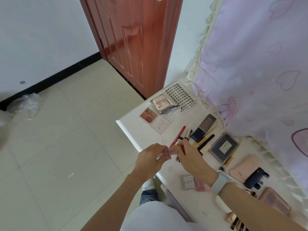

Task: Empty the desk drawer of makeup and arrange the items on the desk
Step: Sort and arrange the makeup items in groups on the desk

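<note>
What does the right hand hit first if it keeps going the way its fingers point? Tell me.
Probably the red pencil lying on the desk: the right hand points up-left toward it. Depth is unclear from this one view.

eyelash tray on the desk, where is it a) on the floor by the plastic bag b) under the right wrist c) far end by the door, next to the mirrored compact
c: the eyelash tray lies at the far end of the desk, beside the mirrored compact.
</note>
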Demonstrator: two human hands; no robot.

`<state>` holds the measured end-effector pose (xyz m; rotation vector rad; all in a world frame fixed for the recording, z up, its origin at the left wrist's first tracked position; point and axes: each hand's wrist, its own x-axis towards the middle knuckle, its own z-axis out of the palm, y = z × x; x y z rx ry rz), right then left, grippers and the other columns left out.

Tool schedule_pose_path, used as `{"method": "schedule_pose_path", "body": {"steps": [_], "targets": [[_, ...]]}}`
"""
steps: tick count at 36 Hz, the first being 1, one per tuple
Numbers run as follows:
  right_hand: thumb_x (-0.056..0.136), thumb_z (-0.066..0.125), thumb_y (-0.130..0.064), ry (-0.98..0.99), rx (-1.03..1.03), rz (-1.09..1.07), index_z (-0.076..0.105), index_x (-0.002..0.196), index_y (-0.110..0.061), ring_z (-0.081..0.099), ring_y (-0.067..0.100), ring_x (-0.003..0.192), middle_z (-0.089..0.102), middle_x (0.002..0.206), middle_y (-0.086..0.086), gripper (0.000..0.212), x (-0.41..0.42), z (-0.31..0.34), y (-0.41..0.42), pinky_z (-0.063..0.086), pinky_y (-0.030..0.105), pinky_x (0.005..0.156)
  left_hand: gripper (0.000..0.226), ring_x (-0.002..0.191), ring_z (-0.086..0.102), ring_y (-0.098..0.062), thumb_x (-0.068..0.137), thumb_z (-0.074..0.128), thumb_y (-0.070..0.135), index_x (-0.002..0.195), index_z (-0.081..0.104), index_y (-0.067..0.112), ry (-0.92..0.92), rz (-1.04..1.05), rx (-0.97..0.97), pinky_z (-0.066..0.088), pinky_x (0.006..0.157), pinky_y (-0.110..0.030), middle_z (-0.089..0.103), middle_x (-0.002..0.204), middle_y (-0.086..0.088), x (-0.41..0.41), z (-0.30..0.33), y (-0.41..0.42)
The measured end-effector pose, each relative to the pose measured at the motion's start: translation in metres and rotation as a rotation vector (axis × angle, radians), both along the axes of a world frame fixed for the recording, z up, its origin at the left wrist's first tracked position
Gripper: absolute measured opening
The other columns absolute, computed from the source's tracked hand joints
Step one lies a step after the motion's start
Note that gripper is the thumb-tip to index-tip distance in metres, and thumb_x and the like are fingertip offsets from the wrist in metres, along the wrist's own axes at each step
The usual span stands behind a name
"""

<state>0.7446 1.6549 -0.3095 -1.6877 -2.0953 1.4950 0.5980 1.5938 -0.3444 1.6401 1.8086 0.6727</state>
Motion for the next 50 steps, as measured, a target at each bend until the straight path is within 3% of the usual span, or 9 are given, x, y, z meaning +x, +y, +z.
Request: {"method": "schedule_pose_path", "body": {"steps": [9, 13, 19, 23, 28, 38, 42, 45, 50], "targets": [[0.096, 0.046, -0.018, 0.149, 0.035, 0.213, 0.038, 0.095, -0.039, 0.056, 0.011, 0.087, 0.047, 0.098, -0.008, 0.022, 0.013, -0.002, 0.006, 0.049, 0.021, 0.079, 0.03, 0.079, 0.048, -0.007, 0.086, 0.061, 0.042, 0.109, 0.065, 0.024, -0.1, -0.048, -0.203, 0.034, 0.072, -0.017, 0.055, 0.086, 0.017, -0.008, 0.001, 0.002], [0.095, 0.044, -0.038, 0.126, -0.073, 0.154, 0.037, 0.118, -0.037, 0.06, 0.012, 0.082, 0.054, 0.097, -0.01, 0.024, 0.007, 0.001, 0.015, 0.052, 0.027, 0.076, 0.032, 0.078, 0.046, -0.005, 0.083, 0.063, 0.045, 0.108, 0.065, 0.026, -0.071, -0.056, -0.174, 0.029, 0.067, -0.008, 0.054, 0.083, 0.017, -0.009, 0.003, 0.001], [0.096, 0.045, -0.026, 0.005, 0.058, 0.256, 0.048, 0.089, -0.036, 0.062, 0.008, 0.076, 0.06, 0.087, -0.007, 0.012, 0.009, -0.004, 0.017, 0.053, 0.027, 0.076, 0.035, 0.081, 0.044, -0.002, 0.083, 0.063, 0.044, 0.113, 0.064, 0.026, -0.043, -0.056, -0.13, 0.029, 0.069, -0.008, 0.055, 0.09, 0.016, -0.009, 0.007, 0.004], [0.095, 0.05, -0.02, 0.034, 0.067, 0.267, 0.046, 0.113, -0.032, 0.061, 0.009, 0.086, 0.049, 0.105, -0.009, 0.022, 0.013, -0.009, 0.017, 0.054, 0.028, 0.083, 0.034, 0.08, 0.045, -0.004, 0.082, 0.066, 0.041, 0.112, 0.065, 0.024, -0.074, -0.043, -0.152, 0.031, 0.07, -0.01, 0.06, 0.092, 0.011, -0.01, 0.006, 0.004], [0.095, 0.048, -0.019, -0.037, 0.056, 0.305, 0.055, 0.114, -0.02, 0.062, 0.009, 0.086, 0.05, 0.107, -0.007, 0.02, 0.012, -0.009, 0.021, 0.054, 0.026, 0.082, 0.038, 0.08, 0.054, -0.007, 0.081, 0.068, 0.038, 0.115, 0.058, 0.026, -0.218, 0.034, -0.261, 0.043, 0.078, -0.019, 0.066, 0.094, 0.008, -0.01, 0.007, 0.005], [0.095, 0.049, -0.022, -0.041, 0.035, 0.295, 0.052, 0.113, -0.022, 0.063, 0.013, 0.084, 0.061, 0.093, -0.004, 0.018, 0.014, -0.009, 0.016, 0.053, 0.028, 0.084, 0.02, 0.046, 0.046, -0.011, 0.099, 0.042, 0.026, 0.093, 0.056, 0.012, -0.603, 0.26, -0.288, 0.04, 0.051, -0.02, 0.057, 0.05, 0.005, -0.011, 0.016, 0.013], [0.093, 0.052, -0.026, 0.12, -0.071, 0.068, 0.054, 0.111, -0.02, 0.064, 0.007, 0.075, 0.062, 0.091, -0.007, 0.019, 0.007, -0.007, 0.015, 0.056, 0.024, 0.074, 0.038, 0.064, 0.053, -0.008, 0.09, 0.042, 0.043, 0.112, 0.059, 0.015, -0.753, 0.272, -0.242, 0.046, 0.064, -0.02, 0.059, 0.07, 0.002, -0.013, 0.019, 0.012], [0.085, 0.058, -0.037, 0.269, -0.143, -0.064, 0.057, 0.103, -0.022, 0.065, 0.002, 0.07, 0.065, 0.093, -0.001, 0.023, 0.0, -0.004, 0.011, 0.053, 0.017, 0.064, 0.016, 0.078, 0.055, -0.005, 0.089, 0.058, 0.031, 0.103, 0.065, 0.026, -0.709, 0.235, -0.243, 0.047, 0.072, -0.02, 0.062, 0.091, 0.006, -0.012, 0.016, 0.012], [0.088, 0.061, -0.015, 0.318, -0.198, -0.135, 0.049, 0.109, -0.021, 0.064, 0.001, 0.083, 0.064, 0.101, 0.0, 0.026, 0.0, -0.008, 0.011, 0.054, 0.019, 0.069, 0.016, 0.101, 0.057, -0.002, 0.091, 0.058, 0.022, 0.106, 0.062, 0.024, -0.723, 0.297, -0.216, 0.048, 0.086, -0.021, 0.06, 0.112, 0.008, -0.009, 0.019, 0.018]]}}
